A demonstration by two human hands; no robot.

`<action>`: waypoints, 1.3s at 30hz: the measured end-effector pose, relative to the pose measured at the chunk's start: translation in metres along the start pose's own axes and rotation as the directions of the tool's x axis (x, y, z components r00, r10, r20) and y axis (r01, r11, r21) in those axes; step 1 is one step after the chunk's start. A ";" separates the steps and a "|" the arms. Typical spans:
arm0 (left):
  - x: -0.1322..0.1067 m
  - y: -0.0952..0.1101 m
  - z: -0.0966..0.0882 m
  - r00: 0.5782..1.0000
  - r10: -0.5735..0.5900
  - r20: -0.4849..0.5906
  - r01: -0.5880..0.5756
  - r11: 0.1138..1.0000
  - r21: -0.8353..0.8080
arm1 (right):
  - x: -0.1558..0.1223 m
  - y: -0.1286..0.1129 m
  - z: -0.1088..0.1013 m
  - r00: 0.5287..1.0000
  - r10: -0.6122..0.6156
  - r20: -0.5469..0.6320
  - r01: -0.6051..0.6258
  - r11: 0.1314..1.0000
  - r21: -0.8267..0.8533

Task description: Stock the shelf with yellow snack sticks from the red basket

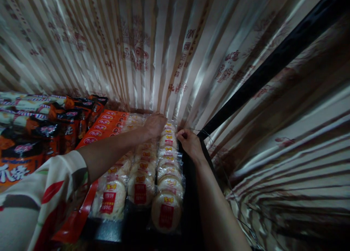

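Note:
Round, pale crackers in clear wrappers with red and yellow labels lie overlapping in rows on a dark surface. At the far end of the right-hand row, my left hand is closed, its fingertips at the left edge of a cracker packet. My right hand pinches with thumb and forefinger at the same packet's right edge. Its other fingers are curled in. The light is dim, and the exact grip of both hands is partly hidden. A nearer cracker packet lies at the front of this row.
Orange and black snack bags are stacked on the left, beside an orange printed package. Behind hangs a pleated, shiny curtain. A black pole slants down on the right, with thin wire around its lower end.

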State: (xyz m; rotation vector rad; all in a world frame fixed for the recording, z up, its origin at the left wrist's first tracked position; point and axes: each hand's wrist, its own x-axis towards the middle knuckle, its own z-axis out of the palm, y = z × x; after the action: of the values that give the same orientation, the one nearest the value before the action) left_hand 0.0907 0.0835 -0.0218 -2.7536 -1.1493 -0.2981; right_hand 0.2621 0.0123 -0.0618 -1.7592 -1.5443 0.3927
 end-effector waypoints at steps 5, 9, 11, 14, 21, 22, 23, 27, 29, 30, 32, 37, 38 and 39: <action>-0.008 0.003 -0.003 0.996 0.051 -0.077 -0.051 0.999 0.003 | 0.000 0.000 0.001 1.000 0.029 0.010 -0.029 0.999 0.033; -0.022 0.012 -0.008 0.981 0.185 -0.053 -0.186 0.982 -0.016 | -0.001 -0.001 0.001 0.999 0.037 0.004 -0.037 0.998 0.051; -0.027 0.017 -0.008 0.969 0.245 -0.017 -0.246 0.968 -0.042 | -0.001 -0.001 0.002 0.999 0.032 -0.008 -0.031 0.999 0.045; -0.030 0.023 -0.004 0.954 0.300 0.016 -0.299 0.952 -0.064 | -0.001 0.000 0.003 0.999 0.041 -0.015 -0.040 0.998 0.042; -0.028 0.020 0.005 0.950 0.309 0.036 -0.306 0.949 -0.071 | -0.005 0.003 -0.002 0.997 0.066 -0.026 -0.064 0.995 0.071; -0.029 0.020 0.005 0.950 0.308 0.041 -0.305 0.950 -0.068 | -0.007 0.003 -0.004 0.997 0.067 -0.030 -0.065 0.996 0.063; -0.029 0.020 0.004 0.952 0.301 0.052 -0.298 0.952 -0.066 | -0.009 0.003 -0.007 0.997 0.069 -0.023 -0.068 0.996 0.052; -0.032 0.023 -0.003 0.963 0.250 0.099 -0.243 0.966 -0.085 | -0.020 0.003 -0.015 0.996 0.044 0.080 -0.048 0.997 0.059; -0.032 0.025 -0.005 0.966 0.232 0.110 -0.220 0.969 -0.109 | -0.026 0.004 -0.017 0.993 0.041 0.114 -0.053 0.994 0.099; -0.032 0.026 -0.006 0.967 0.226 0.120 -0.212 0.970 -0.123 | -0.028 0.004 -0.017 0.991 0.050 0.125 -0.065 0.991 0.117; -0.031 0.028 -0.007 0.966 0.219 0.136 -0.198 0.968 -0.153 | -0.032 0.004 -0.015 0.987 0.075 0.139 -0.095 0.985 0.144; -0.030 0.030 -0.008 0.967 0.209 0.148 -0.179 0.964 -0.194 | -0.034 0.002 -0.008 0.984 0.126 0.123 -0.151 0.963 0.224; -0.030 0.030 -0.008 0.967 0.209 0.144 -0.180 0.964 -0.193 | -0.034 0.002 -0.007 0.984 0.133 0.119 -0.158 0.958 0.240; -0.031 0.030 -0.008 0.969 0.208 0.137 -0.180 0.965 -0.193 | -0.034 0.003 -0.005 0.984 0.138 0.116 -0.163 0.953 0.253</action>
State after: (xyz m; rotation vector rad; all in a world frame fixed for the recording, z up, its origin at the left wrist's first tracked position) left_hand 0.0901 0.0396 -0.0226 -3.0677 -0.9124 -0.1720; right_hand 0.2596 -0.0213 -0.0685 -1.6732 -1.3564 0.7347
